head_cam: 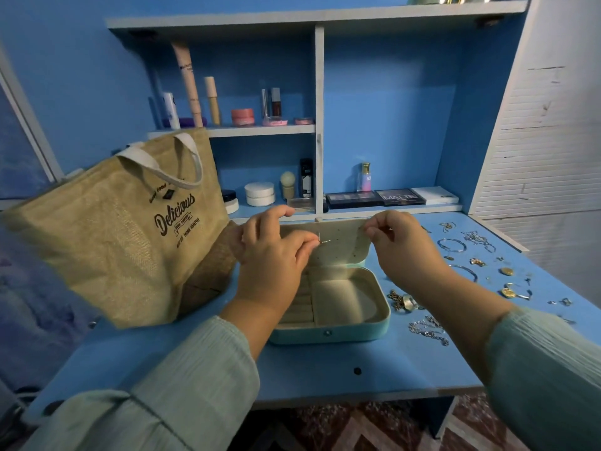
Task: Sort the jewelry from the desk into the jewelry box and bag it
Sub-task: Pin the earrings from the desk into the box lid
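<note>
A: How many boxes and bags do you count?

B: One jewelry box (328,304), open at the centre of the frame, lid up. One burlap bag (113,229) stands to its left, touching the box's left side.

A: And the hands?

B: Two. The left hand (276,255) has its grip pinching a small metal earring (323,240) against the perforated lid panel (338,242). The right hand (400,245) pinches the upper right edge of that panel.

A: The rest of the jewelry?

B: Loose pieces (481,275) are scattered at the right of the frame, on the blue tabletop (325,369): at least two bangles, several chains, small gold and silver bits too tiny to count exactly.

A: The room?

B: Blue walls and a blue shelf unit (318,125) above, holding cosmetics: tubes and pots at upper centre, three flat palettes (390,197) lower down. A patterned rug (357,428) shows at the bottom.
</note>
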### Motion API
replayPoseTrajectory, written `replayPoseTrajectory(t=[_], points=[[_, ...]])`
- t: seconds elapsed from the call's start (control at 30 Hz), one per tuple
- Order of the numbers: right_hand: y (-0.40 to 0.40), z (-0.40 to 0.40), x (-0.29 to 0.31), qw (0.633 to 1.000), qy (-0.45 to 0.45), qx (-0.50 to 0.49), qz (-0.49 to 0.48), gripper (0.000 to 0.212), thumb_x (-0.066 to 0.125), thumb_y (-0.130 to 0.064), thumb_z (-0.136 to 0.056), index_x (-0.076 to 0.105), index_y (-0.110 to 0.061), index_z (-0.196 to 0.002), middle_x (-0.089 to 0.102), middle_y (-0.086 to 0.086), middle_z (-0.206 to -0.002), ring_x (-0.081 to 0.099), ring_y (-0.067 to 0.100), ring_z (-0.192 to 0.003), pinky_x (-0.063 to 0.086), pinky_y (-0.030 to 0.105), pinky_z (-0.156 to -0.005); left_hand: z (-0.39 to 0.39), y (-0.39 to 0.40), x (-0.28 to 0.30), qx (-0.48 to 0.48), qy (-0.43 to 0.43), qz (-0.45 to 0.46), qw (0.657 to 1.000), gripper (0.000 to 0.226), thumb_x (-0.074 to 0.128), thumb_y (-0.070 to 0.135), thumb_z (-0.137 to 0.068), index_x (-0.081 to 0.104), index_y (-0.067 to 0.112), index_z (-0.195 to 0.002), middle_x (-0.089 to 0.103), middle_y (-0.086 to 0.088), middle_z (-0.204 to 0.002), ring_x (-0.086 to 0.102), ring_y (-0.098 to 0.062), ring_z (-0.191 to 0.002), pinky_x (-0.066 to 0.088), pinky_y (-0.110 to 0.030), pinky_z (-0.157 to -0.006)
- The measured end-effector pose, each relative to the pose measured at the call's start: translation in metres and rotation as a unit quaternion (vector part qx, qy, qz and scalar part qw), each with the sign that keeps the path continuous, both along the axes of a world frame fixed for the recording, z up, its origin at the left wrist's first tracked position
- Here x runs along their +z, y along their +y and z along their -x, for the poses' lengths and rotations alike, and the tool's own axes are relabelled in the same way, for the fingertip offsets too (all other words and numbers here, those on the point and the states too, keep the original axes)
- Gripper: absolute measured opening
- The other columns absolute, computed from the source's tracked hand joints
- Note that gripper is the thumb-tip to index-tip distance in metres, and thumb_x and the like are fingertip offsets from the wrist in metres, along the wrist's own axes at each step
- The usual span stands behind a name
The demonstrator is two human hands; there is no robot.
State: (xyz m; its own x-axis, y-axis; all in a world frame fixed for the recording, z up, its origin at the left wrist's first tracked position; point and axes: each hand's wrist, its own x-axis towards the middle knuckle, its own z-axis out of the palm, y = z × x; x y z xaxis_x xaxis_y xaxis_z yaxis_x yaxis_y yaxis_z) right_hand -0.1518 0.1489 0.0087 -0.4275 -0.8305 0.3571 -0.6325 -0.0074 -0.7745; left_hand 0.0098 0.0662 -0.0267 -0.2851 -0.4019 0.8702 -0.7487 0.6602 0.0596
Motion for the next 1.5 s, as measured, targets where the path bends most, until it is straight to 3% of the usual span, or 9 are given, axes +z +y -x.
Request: replayPoseTrajectory(t=[0.1,0.27,0.63,0.83,0.9,1.0,1.17,1.33,1.5], points=[[-0.001,0.001,-0.001,1.000,0.004,0.001,0.006,0.014,0.045,-0.014,-0.096,0.055,-0.020,-0.089,0.049,0.001,-0.106,0.045,0.008,-0.083,0.031,0.015,-0.060,-0.001,-0.004,-0.004,-0.001,-0.004,0.017,1.000,0.023,0.053,0.042,-0.081,0.072,0.030,-0.076,0.064,0.000,-0.105,0.042,-0.022,-0.101,0.036,-0.048,-0.085],[-0.001,0.002,-0.002,1.000,0.009,0.000,0.013,0.013,0.045,-0.014,-0.096,0.054,-0.021,-0.089,0.047,-0.001,-0.105,0.043,0.001,-0.076,0.031,0.007,-0.061,0.000,-0.006,-0.005,0.004,0.008,0.035,0.999,0.025,0.053,0.041,-0.084,0.072,0.026,-0.078,0.066,0.001,-0.101,0.044,-0.022,-0.100,0.030,-0.045,-0.088],[0.004,0.000,-0.003,1.000,0.006,0.007,0.022,0.014,0.046,-0.013,-0.096,0.054,-0.021,-0.087,0.046,0.000,-0.103,0.044,0.001,-0.075,0.030,0.013,-0.058,0.003,-0.006,-0.004,0.014,0.023,0.089,0.996,0.021,0.060,0.040,-0.083,0.069,0.025,-0.073,0.066,0.004,-0.089,0.048,-0.015,-0.093,0.028,-0.041,-0.088],[0.007,0.000,-0.001,1.000,0.014,0.013,0.015,0.014,0.046,-0.013,-0.096,0.055,-0.020,-0.088,0.045,-0.001,-0.102,0.043,0.004,-0.079,0.032,0.000,-0.060,0.005,-0.007,-0.003,0.028,0.020,0.123,0.992,0.022,0.059,0.036,-0.082,0.060,0.020,-0.067,0.065,0.004,-0.082,0.048,-0.014,-0.088,0.028,-0.042,-0.089],[0.008,0.000,-0.001,1.000,0.016,0.017,0.014,0.014,0.046,-0.012,-0.096,0.054,-0.020,-0.088,0.045,-0.001,-0.103,0.043,0.003,-0.077,0.032,0.003,-0.060,0.006,-0.007,-0.002,0.030,0.024,0.129,0.991,0.023,0.058,0.037,-0.083,0.058,0.020,-0.067,0.064,0.004,-0.078,0.050,-0.015,-0.085,0.028,-0.041,-0.089],[0.011,0.000,0.000,1.000,0.016,0.021,0.009,0.014,0.046,-0.013,-0.096,0.053,-0.021,-0.087,0.045,-0.002,-0.102,0.044,-0.001,-0.075,0.029,0.011,-0.059,0.006,-0.006,-0.003,0.007,0.040,0.130,0.991,0.018,0.057,0.038,-0.081,0.049,0.022,-0.080,0.061,0.005,-0.073,0.047,-0.013,-0.082,0.027,-0.038,-0.090],[0.015,-0.001,0.010,0.998,0.046,0.005,0.031,0.021,0.048,-0.014,-0.094,0.050,-0.028,-0.078,0.052,-0.005,-0.095,0.048,0.002,-0.079,0.033,0.004,-0.062,0.003,-0.002,-0.005,-0.022,0.005,0.142,0.990,0.023,0.053,0.039,-0.085,0.050,0.026,-0.104,0.065,0.007,-0.081,0.047,-0.011,-0.084,0.024,-0.036,-0.089],[0.021,-0.009,0.023,0.997,0.056,0.049,0.010,0.016,0.054,-0.014,-0.090,0.055,-0.025,-0.078,0.056,-0.014,-0.070,0.050,-0.003,-0.057,0.036,0.003,-0.047,-0.012,0.002,-0.004,-0.067,-0.058,0.157,0.984,0.011,0.052,0.038,-0.088,0.058,0.029,-0.088,0.064,0.008,-0.080,0.046,-0.010,-0.083,0.023,-0.037,-0.088],[0.018,-0.023,0.025,0.987,0.105,0.104,-0.062,0.010,0.057,-0.012,-0.085,0.059,-0.021,-0.080,0.056,-0.015,-0.072,0.051,0.004,-0.065,0.037,0.005,-0.052,-0.022,0.008,-0.006,-0.084,-0.101,0.170,0.977,0.029,0.048,0.040,-0.089,0.068,0.025,-0.073,0.064,0.008,-0.076,0.046,-0.011,-0.080,0.024,-0.036,-0.087]])
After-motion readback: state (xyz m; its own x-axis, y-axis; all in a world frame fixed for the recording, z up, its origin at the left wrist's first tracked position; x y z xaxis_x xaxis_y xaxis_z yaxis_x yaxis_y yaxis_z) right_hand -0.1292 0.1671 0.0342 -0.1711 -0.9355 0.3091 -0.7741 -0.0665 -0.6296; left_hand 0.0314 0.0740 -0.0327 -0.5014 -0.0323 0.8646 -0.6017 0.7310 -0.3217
